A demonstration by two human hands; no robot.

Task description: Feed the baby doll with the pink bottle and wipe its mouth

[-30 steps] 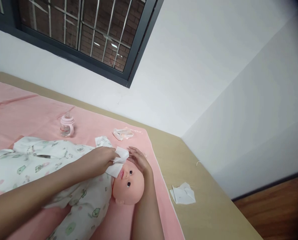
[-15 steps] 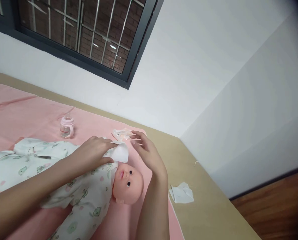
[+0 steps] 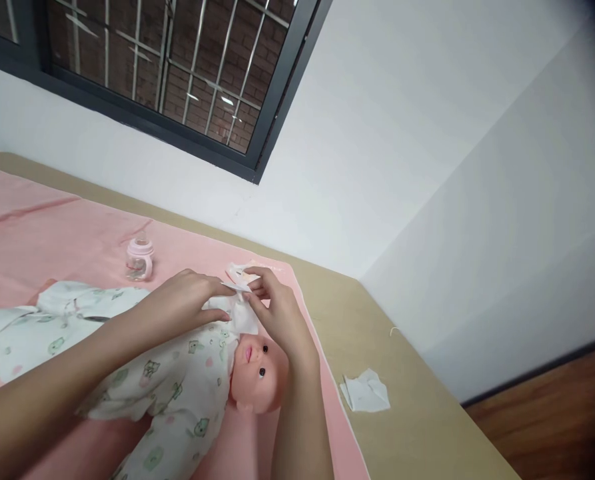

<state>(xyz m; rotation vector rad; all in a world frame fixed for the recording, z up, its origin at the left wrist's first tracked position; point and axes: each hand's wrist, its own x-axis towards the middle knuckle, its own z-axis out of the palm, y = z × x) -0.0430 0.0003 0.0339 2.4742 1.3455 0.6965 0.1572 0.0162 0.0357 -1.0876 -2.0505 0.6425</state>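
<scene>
A baby doll in a white printed outfit lies on its back, its bald head toward the right. Over its chest and neck, a white tissue hangs from my hands. My left hand is closed on the tissue's near side, fingers over the top. My right hand pinches the same tissue from the right, its thumb and fingertips together. The right forearm passes in front of part of the doll's head. Just behind my fingertips lies a clear and orange plastic packet, partly hidden.
A pink-topped baby bottle stands on the pink cloth at the left. A folded white tissue lies on the tan tabletop at the right. A white wall and a barred window rise behind the table.
My right hand has moved left and closed on the tissue, which now looks more bunched. My left hand keeps its hold. The view has shifted slightly.
</scene>
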